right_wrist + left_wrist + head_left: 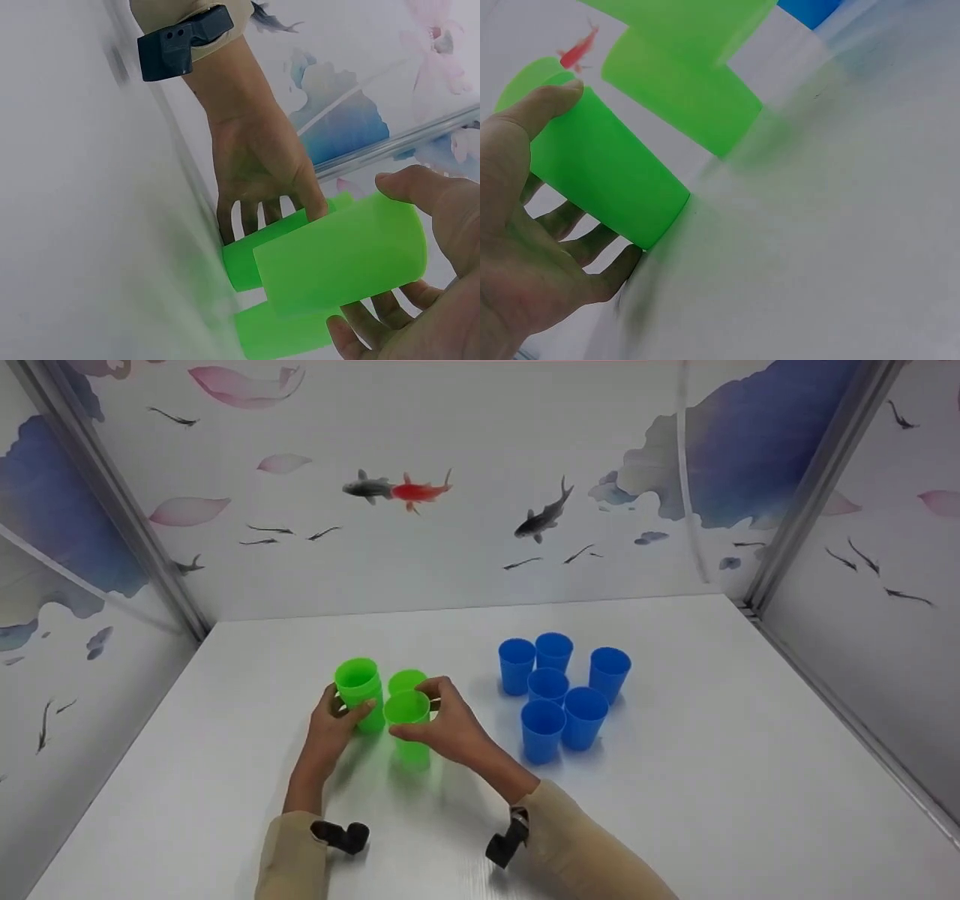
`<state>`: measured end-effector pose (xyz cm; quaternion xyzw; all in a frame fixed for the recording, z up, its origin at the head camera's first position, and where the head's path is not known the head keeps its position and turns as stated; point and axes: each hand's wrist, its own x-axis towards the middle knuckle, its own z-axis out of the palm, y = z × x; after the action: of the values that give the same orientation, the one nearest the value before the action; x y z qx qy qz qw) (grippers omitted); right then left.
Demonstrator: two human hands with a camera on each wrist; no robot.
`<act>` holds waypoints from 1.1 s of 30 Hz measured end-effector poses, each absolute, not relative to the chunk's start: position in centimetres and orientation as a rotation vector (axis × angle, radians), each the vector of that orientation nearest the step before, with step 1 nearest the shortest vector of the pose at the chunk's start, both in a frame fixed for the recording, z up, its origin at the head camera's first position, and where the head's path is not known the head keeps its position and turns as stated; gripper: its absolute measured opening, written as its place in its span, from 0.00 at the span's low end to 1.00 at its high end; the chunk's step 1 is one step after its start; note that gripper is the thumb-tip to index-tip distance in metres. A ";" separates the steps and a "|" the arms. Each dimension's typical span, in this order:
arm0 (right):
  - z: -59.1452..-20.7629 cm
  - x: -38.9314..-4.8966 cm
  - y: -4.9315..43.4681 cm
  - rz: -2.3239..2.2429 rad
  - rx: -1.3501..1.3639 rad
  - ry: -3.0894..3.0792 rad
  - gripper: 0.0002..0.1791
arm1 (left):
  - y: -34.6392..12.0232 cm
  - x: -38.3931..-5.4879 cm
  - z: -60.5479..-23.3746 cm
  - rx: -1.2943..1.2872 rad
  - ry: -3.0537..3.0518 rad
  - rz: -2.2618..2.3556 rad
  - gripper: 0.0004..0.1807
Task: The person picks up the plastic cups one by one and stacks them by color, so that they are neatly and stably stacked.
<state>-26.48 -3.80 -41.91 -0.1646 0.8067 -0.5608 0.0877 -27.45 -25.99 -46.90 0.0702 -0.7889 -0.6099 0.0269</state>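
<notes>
Green cup (409, 735) in the right hand (455, 731) appears raised off the white table (450, 840), pinched between thumb and fingers, in front of a standing green cup (406, 682). The left hand (330, 727), thumb and fingers curled round it, holds a nested green stack (360, 688) upright on the table. Risks, as judged: a low sideways swing could topple the standing cup; excess squeeze could flex an apparently thin wall and cause slippage; tilted contact with the stack's rim could jam or tip it.
</notes>
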 end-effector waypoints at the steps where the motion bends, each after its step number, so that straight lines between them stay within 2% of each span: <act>1: -41.7 -26.4 -3.8 -1.675 -0.492 2.398 0.38 | -26.0 -27.5 -46.9 0.218 -2.436 -1.887 0.46; 12: -39.8 -26.0 -3.7 -1.770 -0.569 2.357 0.37 | -26.1 -27.7 -47.3 0.187 -2.429 -1.897 0.47; 33: -34.7 -27.6 -6.3 -1.683 -0.710 2.400 0.38 | -26.2 -27.7 -47.1 0.143 -2.406 -1.907 0.39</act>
<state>-27.58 -6.26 -34.74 -0.2350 0.7942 -0.5569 0.0626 -27.72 -26.25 -47.11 0.0465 -0.7824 -0.6201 0.0342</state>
